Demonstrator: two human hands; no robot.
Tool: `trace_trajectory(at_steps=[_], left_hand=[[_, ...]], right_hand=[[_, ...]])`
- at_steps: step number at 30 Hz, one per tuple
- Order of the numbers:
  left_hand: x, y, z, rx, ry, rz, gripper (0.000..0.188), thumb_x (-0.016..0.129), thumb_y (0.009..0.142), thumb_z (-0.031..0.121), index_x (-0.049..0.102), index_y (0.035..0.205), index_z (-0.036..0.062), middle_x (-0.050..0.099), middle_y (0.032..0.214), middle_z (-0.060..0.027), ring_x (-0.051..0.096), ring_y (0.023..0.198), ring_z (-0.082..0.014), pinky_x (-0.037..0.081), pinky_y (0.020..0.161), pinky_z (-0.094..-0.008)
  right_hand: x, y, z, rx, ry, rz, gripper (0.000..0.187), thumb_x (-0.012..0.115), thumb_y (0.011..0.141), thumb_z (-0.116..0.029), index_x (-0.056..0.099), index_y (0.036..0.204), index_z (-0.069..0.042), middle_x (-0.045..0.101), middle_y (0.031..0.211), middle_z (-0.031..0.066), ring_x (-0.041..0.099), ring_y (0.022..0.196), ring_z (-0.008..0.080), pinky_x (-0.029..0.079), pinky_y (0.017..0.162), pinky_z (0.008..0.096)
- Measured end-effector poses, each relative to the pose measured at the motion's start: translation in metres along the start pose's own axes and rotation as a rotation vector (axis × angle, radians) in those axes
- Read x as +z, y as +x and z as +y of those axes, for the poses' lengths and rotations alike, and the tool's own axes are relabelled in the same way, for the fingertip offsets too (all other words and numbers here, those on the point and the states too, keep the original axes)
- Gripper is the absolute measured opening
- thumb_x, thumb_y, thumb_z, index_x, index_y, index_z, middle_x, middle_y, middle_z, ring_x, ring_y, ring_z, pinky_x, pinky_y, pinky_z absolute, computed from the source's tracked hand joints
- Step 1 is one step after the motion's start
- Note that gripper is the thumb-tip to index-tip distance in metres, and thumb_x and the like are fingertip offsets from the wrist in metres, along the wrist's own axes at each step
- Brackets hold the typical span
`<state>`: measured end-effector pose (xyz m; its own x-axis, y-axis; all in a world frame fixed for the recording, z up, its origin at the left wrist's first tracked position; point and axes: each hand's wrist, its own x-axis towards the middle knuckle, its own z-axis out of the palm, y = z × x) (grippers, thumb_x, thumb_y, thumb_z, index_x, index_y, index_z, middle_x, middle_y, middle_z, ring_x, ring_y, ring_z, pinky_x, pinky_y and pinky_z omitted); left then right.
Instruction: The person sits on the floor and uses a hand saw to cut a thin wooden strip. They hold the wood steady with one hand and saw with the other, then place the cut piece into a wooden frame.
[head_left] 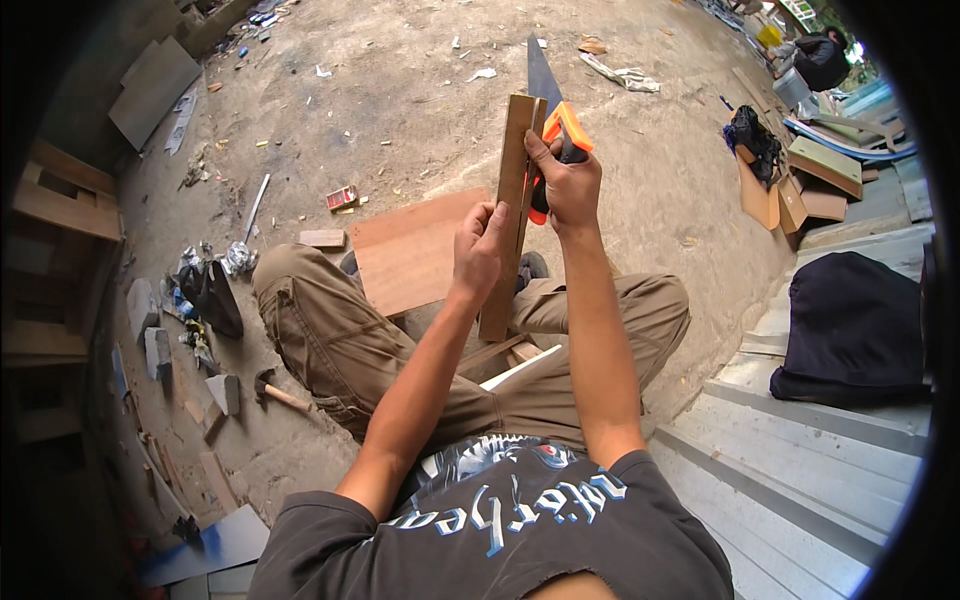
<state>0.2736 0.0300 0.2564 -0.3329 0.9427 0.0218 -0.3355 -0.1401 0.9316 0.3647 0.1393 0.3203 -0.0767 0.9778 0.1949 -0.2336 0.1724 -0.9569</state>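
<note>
Evidently, the left hand (pixel 478 248) grasped the wooden board (pixel 512 170) near its middle, while the right hand (pixel 572 185) was closed around the black-and-orange handle of the handsaw (pixel 541 78), its thumb against the board. The board was held lengthwise between the crossed legs (pixel 330 330), near end low, far end raised. The blade projected to the far side, past the board's far end; tooth contact could not be determined.

For sound handling, the left grip probably needed to remain firm and clear of the toothed edge. Bracing the board on a steady surface, rather than in mid-air, would likely have limited slipping. The plywood sheet (pixel 415 245) lay just left on the ground (pixel 400 110); the hammer (pixel 282 392), farther left, presented no obstruction.
</note>
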Motion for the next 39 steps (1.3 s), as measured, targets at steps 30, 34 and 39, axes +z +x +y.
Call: trace_trajectory(at_steps=[30,34,39], left_hand=[[-0.092,0.028,-0.090,-0.458,0.058,0.331,0.038,0.070,0.090,0.020,0.054,0.121,0.0048,0.063,0.107,-0.0078,0.063,0.098,-0.0189,0.056,0.078,-0.0366],[-0.064,0.070,-0.101,-0.428,0.199,0.215,0.049,0.070,0.090,0.022,0.048,0.128,0.0016,0.064,0.111,-0.0129,0.063,0.099,-0.0193,0.057,0.077,-0.0385],[-0.063,0.107,-0.153,-0.229,0.924,0.163,0.041,0.062,0.092,0.033,0.061,0.118,0.0018,0.062,0.108,-0.0138,0.058,0.105,-0.0279,0.046,0.086,-0.0476]], right_hand=[[-0.060,-0.071,0.139,0.120,-0.687,-0.122,0.038,0.073,0.086,-0.037,0.064,0.081,-0.001,0.067,0.067,0.0123,0.067,0.060,0.0245,0.050,0.056,0.0353],[-0.069,-0.069,0.123,0.136,-0.595,-0.053,0.035,0.068,0.091,-0.034,0.064,0.082,0.000,0.068,0.069,0.0136,0.066,0.059,0.0245,0.049,0.056,0.0356],[-0.082,-0.083,0.133,0.145,-0.659,0.013,0.034,0.066,0.092,-0.029,0.061,0.084,0.004,0.063,0.067,0.0204,0.063,0.060,0.0356,0.046,0.056,0.0418]])
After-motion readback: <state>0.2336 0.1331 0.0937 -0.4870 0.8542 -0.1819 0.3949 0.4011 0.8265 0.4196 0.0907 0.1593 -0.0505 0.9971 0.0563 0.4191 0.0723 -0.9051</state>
